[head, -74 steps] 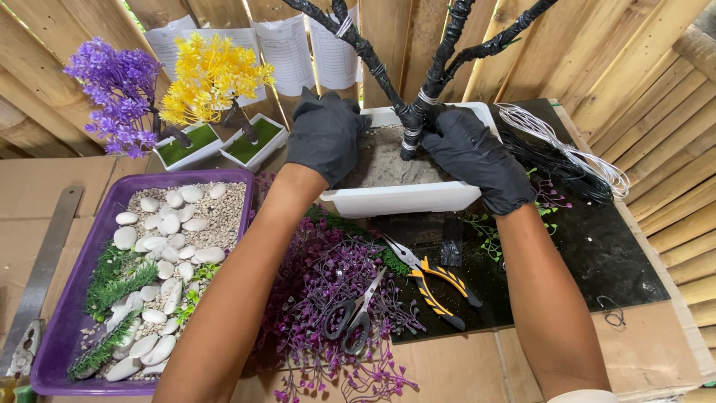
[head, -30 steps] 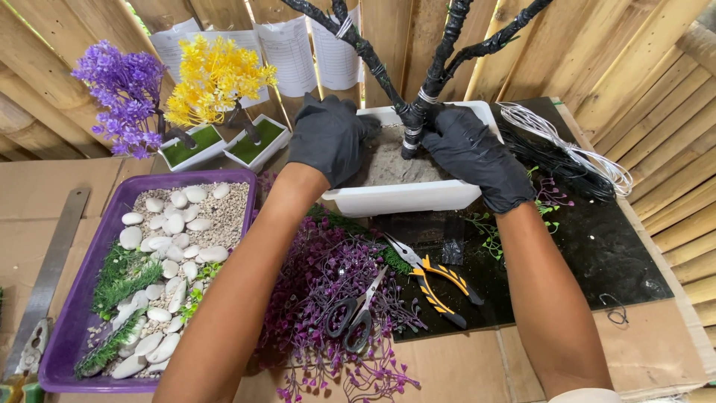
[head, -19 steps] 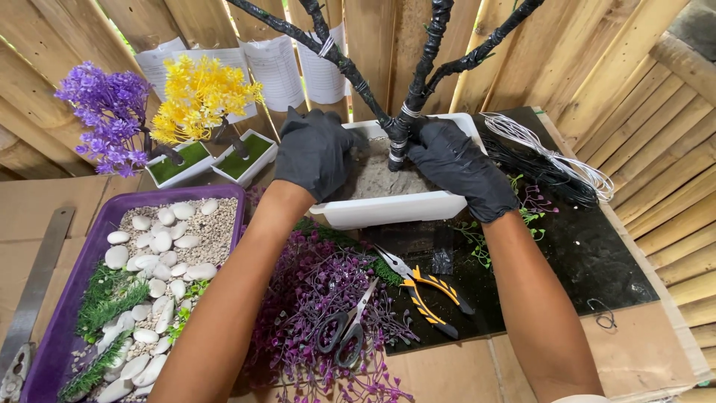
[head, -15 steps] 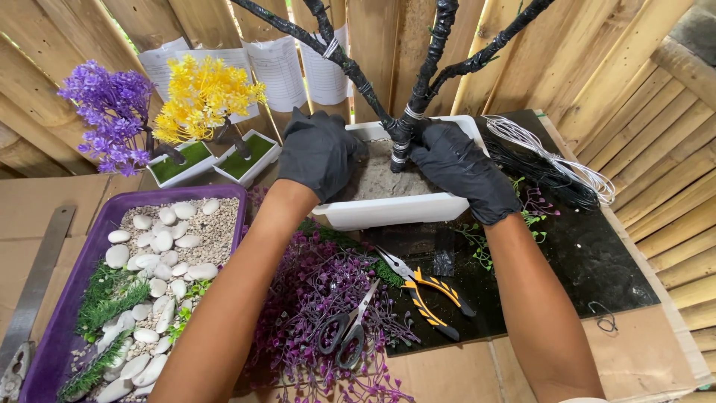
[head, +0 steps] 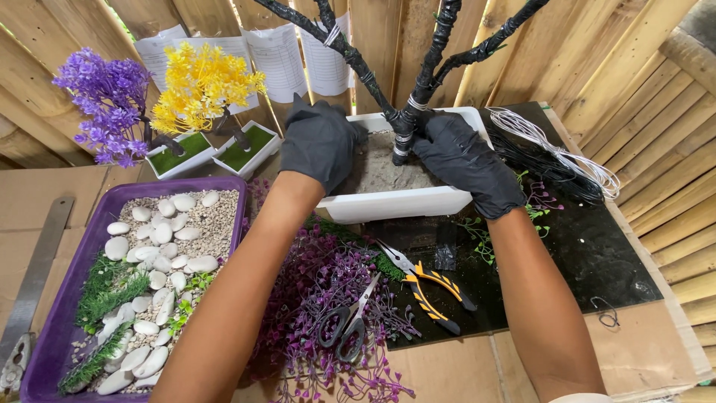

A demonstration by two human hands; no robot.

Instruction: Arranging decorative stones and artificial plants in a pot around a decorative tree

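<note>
Purple tray (head: 52,328), lower left of frame: gravel, white pebbles (head: 160,246) and green moss strips inside. White rectangular planter (head: 403,203), upper centre on the bench (head: 656,351): filled with grey sandy fill, black wire-wrapped tree trunk (head: 405,130) standing upright in it, branches running off the top edge. Two small white square pots (head: 212,153), upper left, green-topped, one bearing a purple tree (head: 104,104), the other a yellow tree (head: 201,86).

Both hands black-gloved, forearms reaching up from the lower edge. Left hand (head: 321,145) lies flat, fingers loosely spread, on the planter's left end and fill. Right hand (head: 466,160) curls beside the trunk base, touching it; whether it is clasped round it I cannot tell.

Centre bottom: purple plastic foliage (head: 328,298), scissors (head: 347,325), orange-handled pliers (head: 432,287). Wire coils (head: 556,160), right.
</note>
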